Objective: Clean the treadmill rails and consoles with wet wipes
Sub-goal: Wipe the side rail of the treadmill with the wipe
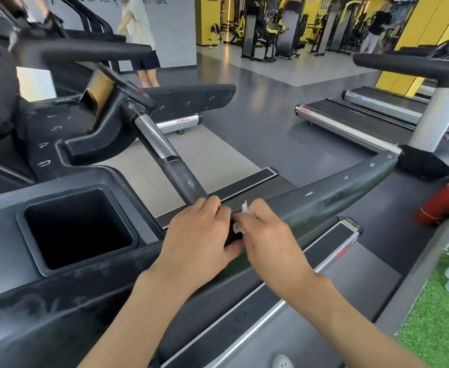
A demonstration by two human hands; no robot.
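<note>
One wipe (pixel 238 229), right hand (pixel 268 235), left hand (pixel 199 235) gripping rail (pixel 337 197)

Bright, even indoor light from overhead; shadows were soft. Glossy floor (pixel 244 65) carried pale reflections, and the chrome tube (pixel 154 139) showed streak highlights. Fisheye bent the rail (pixel 351 187) and the frame edges. Background people (pixel 138 35) were smeared; right hand (pixel 268 243) was slightly motion-blurred.

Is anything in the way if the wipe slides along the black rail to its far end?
Nothing visible. The right hand holds the wet wipe on the side rail, and the rail beyond it lies bare to its rounded end. Only the left hand, gripping the rail, blocks the other way, toward the console.
</note>
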